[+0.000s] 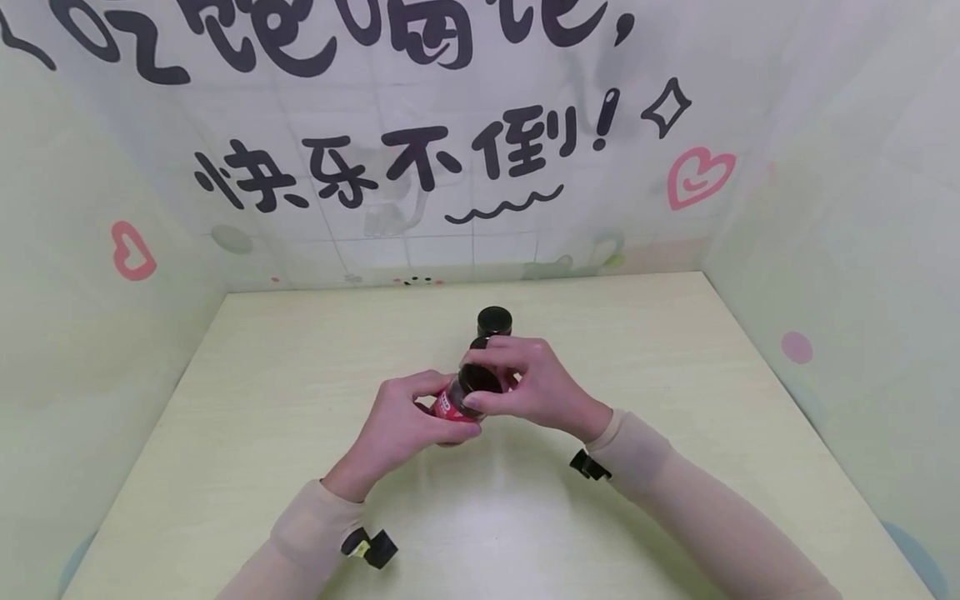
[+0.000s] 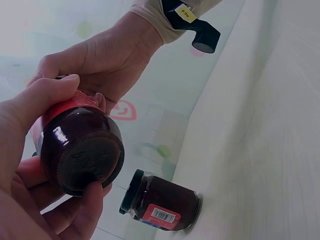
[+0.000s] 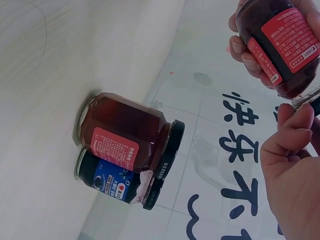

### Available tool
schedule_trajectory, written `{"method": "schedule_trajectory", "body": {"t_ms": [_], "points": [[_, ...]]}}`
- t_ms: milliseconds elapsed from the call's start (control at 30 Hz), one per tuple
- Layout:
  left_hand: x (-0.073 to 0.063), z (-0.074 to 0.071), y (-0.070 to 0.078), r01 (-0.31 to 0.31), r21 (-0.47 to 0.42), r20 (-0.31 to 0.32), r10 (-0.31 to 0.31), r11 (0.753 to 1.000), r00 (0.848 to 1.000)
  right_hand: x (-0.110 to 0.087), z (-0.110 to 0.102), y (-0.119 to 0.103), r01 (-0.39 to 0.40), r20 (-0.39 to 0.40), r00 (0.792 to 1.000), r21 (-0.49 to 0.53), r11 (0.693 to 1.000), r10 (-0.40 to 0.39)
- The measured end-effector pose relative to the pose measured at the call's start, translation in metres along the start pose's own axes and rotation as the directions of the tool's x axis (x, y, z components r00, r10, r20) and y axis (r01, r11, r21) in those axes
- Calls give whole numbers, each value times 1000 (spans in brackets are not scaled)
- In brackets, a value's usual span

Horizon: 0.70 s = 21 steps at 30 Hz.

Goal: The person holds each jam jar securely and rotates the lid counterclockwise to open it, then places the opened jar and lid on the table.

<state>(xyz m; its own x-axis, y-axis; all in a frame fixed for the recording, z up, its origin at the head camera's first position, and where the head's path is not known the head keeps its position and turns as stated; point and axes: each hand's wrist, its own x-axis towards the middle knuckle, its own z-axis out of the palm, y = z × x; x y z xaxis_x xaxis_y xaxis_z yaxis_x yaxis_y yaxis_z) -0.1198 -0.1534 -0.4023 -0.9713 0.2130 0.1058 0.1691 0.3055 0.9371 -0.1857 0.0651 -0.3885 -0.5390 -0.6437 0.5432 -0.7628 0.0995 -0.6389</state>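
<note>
A glass jar (image 1: 447, 408) of dark red contents with a red label is held up off the table, tilted. My left hand (image 1: 405, 417) grips its body, the fingers wrapped around it; in the left wrist view the jar's dark round base (image 2: 90, 162) faces the camera. At the other end my right hand (image 1: 536, 387) holds the black lid (image 1: 480, 379) by its rim, thumb and fingers on opposite sides. Whether the lid sits tight or loose, I cannot tell. Just beyond the hands stands a similar red-labelled jar (image 3: 125, 130) with a black lid.
A blue-labelled jar (image 3: 112, 180) with a dark lid stands close against the red-labelled one. The pale wooden table (image 1: 247, 417) is bounded by a back wall (image 1: 337, 242) with black lettering and by pale side walls (image 1: 825, 250).
</note>
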Motion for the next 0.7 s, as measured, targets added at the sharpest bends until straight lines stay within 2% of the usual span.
{"method": "schedule_trajectory", "body": {"t_ms": [467, 567, 700], "points": [[0, 0, -1, 1, -18, 35, -1, 1000, 999, 0, 0, 1, 29, 13, 999, 10, 1000, -30], [-1, 2, -2, -7, 14, 8, 7, 1000, 1000, 0, -1, 1, 20, 16, 1000, 6, 1000, -20], [-4, 9, -2, -22, 86, -67, 28, 996, 997, -1, -2, -1, -24, 19, 1000, -16, 1000, 24]]}}
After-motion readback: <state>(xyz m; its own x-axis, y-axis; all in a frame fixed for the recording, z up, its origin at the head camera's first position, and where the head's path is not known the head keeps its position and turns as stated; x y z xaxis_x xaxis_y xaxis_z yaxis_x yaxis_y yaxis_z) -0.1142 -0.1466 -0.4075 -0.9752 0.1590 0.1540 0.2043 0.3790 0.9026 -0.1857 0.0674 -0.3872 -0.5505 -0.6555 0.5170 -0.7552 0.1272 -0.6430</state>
